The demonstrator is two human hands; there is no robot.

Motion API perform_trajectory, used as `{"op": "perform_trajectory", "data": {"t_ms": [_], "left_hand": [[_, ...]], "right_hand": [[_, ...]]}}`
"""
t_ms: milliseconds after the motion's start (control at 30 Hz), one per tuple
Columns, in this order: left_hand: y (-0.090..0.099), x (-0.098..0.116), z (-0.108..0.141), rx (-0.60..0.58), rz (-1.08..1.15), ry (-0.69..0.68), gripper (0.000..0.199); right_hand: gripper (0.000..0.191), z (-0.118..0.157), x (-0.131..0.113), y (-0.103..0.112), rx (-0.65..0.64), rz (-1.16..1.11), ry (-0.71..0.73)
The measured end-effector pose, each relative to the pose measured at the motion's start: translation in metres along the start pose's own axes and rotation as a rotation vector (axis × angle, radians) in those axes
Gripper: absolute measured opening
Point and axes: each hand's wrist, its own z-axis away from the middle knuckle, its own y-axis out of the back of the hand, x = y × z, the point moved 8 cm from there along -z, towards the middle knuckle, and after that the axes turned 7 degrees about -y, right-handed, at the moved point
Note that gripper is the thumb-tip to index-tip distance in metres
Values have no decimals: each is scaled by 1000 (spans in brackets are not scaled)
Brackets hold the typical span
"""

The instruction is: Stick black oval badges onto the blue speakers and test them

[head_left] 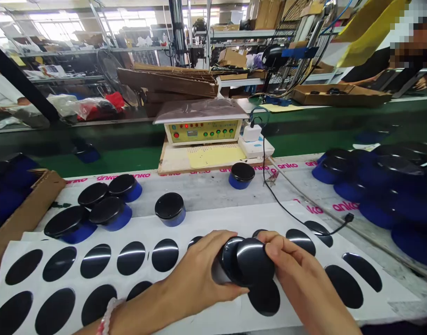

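Observation:
My left hand (pixel 192 274) is wrapped around a round black housing (pixel 228 253), which is tilted so that its top turns to the right. Between the thumb and fingers of my right hand (pixel 297 265) is a glossy black disc (pixel 256 261), held by its right edge. It overlaps the housing's top; whether the two touch, I cannot tell. Both hands are above a white sheet (pixel 227 219) with rows of black discs, such as one at the left (pixel 95 260). A beaded bracelet (pixel 110 314) circles my left wrist.
Black-topped blue round units stand beyond the sheet, one near the middle (pixel 170 209) and another farther back (pixel 241 175). More are piled at right (pixel 384 186). A cardboard box (pixel 48 195) is at left. A black cable (pixel 283 204) runs from a control box (pixel 204 132). Another person's arm (pixel 369 70) shows far right.

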Motion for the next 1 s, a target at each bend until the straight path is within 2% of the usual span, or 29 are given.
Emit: {"op": "perform_trajectory", "data": {"t_ms": [167, 367, 767, 1000], "left_hand": [[1, 2, 1, 14, 14, -40, 63], [1, 4, 0, 18, 11, -83, 62], [0, 3, 2, 13, 12, -84, 65], [-1, 3, 3, 7, 10, -79, 64]], "right_hand": [[29, -4, 12, -7, -24, 5, -29], [27, -5, 13, -7, -20, 55, 11], [25, 2, -18, -13, 107, 271, 281], [21, 6, -22, -16, 105, 362, 359]]}}
